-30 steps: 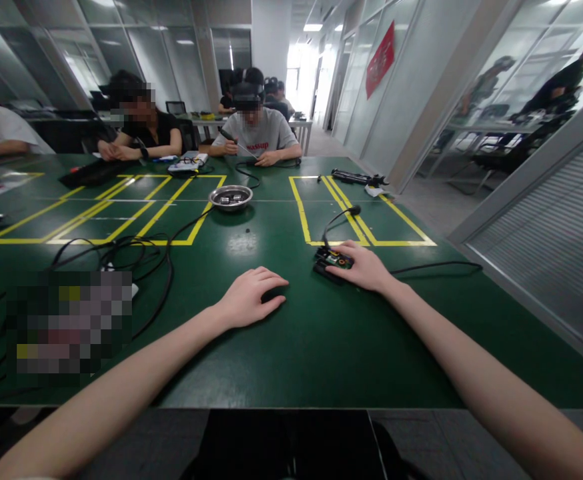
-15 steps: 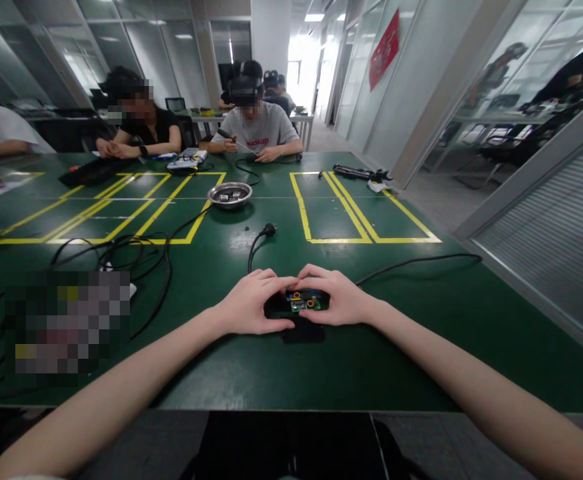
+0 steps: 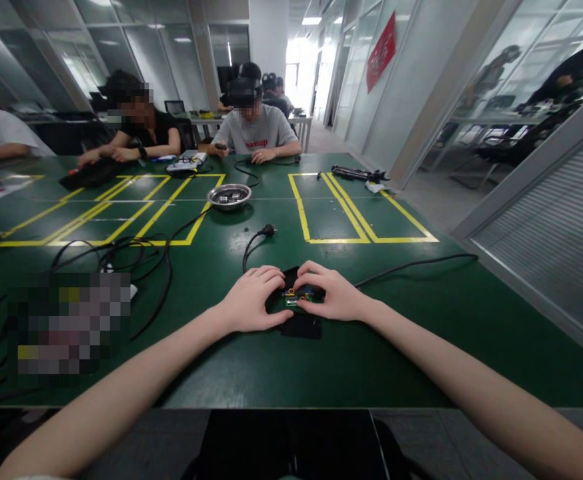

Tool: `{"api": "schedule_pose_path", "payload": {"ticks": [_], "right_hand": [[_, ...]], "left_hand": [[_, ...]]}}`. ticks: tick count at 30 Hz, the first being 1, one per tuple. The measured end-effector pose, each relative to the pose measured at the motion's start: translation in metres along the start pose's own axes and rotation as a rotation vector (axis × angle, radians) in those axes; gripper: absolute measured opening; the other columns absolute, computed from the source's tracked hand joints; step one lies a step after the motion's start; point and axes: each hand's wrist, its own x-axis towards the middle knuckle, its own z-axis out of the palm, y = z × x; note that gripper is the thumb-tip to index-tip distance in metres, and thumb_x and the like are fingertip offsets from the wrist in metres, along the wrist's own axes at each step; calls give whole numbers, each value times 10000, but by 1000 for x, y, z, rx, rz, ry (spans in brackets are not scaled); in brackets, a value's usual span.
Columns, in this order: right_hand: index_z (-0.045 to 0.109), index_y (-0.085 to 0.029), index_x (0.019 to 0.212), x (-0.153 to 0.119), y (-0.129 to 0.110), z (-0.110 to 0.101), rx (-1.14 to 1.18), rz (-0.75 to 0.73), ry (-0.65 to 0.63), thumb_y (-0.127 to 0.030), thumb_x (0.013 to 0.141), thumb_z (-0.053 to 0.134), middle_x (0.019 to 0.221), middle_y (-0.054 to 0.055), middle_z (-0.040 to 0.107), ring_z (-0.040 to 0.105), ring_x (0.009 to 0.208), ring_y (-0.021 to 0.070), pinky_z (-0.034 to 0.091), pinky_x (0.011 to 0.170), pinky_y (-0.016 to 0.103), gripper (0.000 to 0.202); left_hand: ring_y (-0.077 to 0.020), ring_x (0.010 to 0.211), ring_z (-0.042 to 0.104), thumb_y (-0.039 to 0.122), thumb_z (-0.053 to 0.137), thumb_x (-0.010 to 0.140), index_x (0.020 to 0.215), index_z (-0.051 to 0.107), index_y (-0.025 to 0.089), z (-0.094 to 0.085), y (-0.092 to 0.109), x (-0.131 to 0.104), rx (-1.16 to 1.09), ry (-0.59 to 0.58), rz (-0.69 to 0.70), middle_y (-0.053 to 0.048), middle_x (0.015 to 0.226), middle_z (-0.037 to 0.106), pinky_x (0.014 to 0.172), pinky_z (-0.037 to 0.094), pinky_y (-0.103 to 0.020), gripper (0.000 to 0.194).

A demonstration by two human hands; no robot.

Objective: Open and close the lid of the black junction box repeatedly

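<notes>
Exposed board [image 3: 291,302], manual handling.
Right hand [image 3: 339,295] clamped on board; left hand [image 3: 254,300] curled beside it, grip cannot be determined.

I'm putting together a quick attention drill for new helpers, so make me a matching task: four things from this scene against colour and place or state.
Things:
1. circuit board
2. bowl
3. plug
4. banner

Descriptions:
A. black, on a cord
B. red, hung up high
C. green, between the left hand and the right hand
D. silvery, holding small shiny pieces

Pairs: 1-C, 2-D, 3-A, 4-B
</notes>
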Motion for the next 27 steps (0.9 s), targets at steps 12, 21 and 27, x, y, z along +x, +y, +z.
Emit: {"api": "schedule_pose_path", "payload": {"ticks": [12,21,27], "right_hand": [[606,-234,989,1,4,3,15,59,-55,-230,789,755,1142,64,665,676,1024,228,551,909,365,249],[656,-234,987,2,-1,0,-71,128,-40,-277,787,793,1060,34,680,686,916,206,543,828,335,247],[681,-232,1013,2,2,-4,-130,186,-23,-316,760,822,1085,34,682,682,870,196,538,765,319,301]], "left_hand": [[-347,1420,517,395,742,872,1230,598,203,5,-5,0,-57,66,37,-156,1398,643,1174,446,-538,431],[-254,1131,621,251,605,966,947,664,216,4,-14,1,-79,107,-38,-96,1188,628,946,583,-413,71],[-243,1084,622,240,575,984,959,692,212,5,-17,1,-39,105,-26,-88,1129,617,925,588,-400,123]]}}
